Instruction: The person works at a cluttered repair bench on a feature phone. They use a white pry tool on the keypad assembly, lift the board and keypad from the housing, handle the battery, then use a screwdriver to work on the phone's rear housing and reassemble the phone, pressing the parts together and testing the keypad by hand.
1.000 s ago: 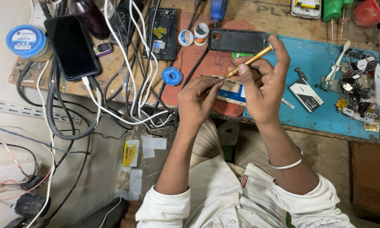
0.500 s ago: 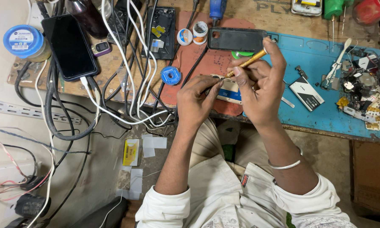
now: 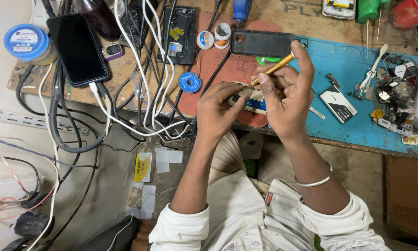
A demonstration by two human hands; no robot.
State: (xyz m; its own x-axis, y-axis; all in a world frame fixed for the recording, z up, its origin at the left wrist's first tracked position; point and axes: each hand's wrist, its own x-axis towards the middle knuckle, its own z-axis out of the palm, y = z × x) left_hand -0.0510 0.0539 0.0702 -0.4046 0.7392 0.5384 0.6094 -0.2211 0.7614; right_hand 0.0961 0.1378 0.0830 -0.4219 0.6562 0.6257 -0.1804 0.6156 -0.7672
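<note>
My left hand (image 3: 216, 111) pinches a small phone (image 3: 252, 101) with a blue-and-white battery showing, held over the front edge of the workbench. My right hand (image 3: 285, 90) grips a yellow-handled screwdriver (image 3: 273, 69), its tip down at the phone between my two hands. A black phone back cover (image 3: 262, 43) lies just beyond my hands on the red mat (image 3: 218, 69). A loose black battery (image 3: 338, 103) rests on the blue mat (image 3: 353, 125) to the right of my right hand.
A black smartphone (image 3: 78, 49) on a white cable lies at the left among several black and white cables (image 3: 144, 69). A blue-lidded jar (image 3: 27, 42), small round tins (image 3: 213, 36), a blue solder reel (image 3: 189, 82) and a heap of small parts (image 3: 395, 100) sit around.
Both hands stay on the phone; the screwdriver has shifted slightly with small wrist movement. The view has drifted a little.
</note>
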